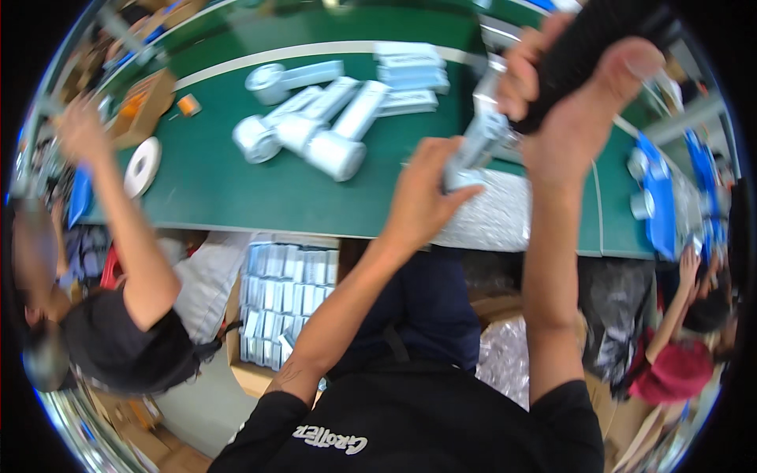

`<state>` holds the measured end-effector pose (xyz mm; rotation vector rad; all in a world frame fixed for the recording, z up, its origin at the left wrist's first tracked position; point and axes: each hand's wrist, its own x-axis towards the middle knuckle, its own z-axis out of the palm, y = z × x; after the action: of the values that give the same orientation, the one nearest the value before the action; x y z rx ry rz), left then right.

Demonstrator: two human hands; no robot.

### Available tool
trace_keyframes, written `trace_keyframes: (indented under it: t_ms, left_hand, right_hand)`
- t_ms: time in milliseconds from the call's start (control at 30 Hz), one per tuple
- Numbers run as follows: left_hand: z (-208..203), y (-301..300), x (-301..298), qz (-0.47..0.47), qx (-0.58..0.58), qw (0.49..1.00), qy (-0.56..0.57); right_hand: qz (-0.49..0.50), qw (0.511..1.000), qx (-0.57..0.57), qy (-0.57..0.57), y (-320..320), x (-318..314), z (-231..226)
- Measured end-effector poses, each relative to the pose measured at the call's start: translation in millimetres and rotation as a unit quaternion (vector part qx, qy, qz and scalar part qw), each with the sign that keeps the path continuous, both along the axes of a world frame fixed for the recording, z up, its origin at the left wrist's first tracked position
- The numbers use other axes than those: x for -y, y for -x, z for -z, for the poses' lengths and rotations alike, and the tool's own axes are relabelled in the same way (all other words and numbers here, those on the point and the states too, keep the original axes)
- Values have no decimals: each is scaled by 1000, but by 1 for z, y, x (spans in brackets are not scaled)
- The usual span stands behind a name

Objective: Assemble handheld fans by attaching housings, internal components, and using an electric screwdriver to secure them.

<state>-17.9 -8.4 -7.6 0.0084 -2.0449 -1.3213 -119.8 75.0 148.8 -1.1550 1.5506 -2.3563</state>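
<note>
My left hand (430, 189) is closed around a pale blue-white piece (477, 142) with a narrow, bar-like body, held slanted over the table. Raised at the upper right, my right hand (572, 110) grips a thick black ribbed cylinder (603, 47), which is blurred and partly cut off by the picture's edge. The cylinder's lower end is close to the pale piece; whether they touch, I cannot tell. Beneath my left hand lies a sheet of clear bubble wrap (497, 217). Left of it, several pale pieces with round heads and flat handles (323, 146) lie in a pile.
Pale boxes (410, 67) are stacked at the back of the green table (378, 205). A carton (252, 382) packed with pale boxes stands below the front edge. Tape roll (143, 167) and a small carton (146, 106) lie left, near a co-worker's arm (126, 213). Blue trays (658, 197) stand right.
</note>
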Motion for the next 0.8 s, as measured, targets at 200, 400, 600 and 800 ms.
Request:
trace_keyframes:
  t_ms: [200, 400, 600, 800]
  left_hand:
    - [-32, -48, 18, -32, 12, 999, 19]
    - [-91, -93, 207, -285, 12, 957, 52]
    - [-67, -116, 348, -350, 285, 861, 233]
    - [-50, -67, 347, -315, 190, 804, 467]
  right_hand:
    - [-96, 988, -9, 123, 11, -92, -18]
    - [172, 981, 3, 89, 28, -147, 2]
    - [215, 976, -5, -29, 6, -93, 5]
    - [157, 985, 60, -26, 7, -128, 0]
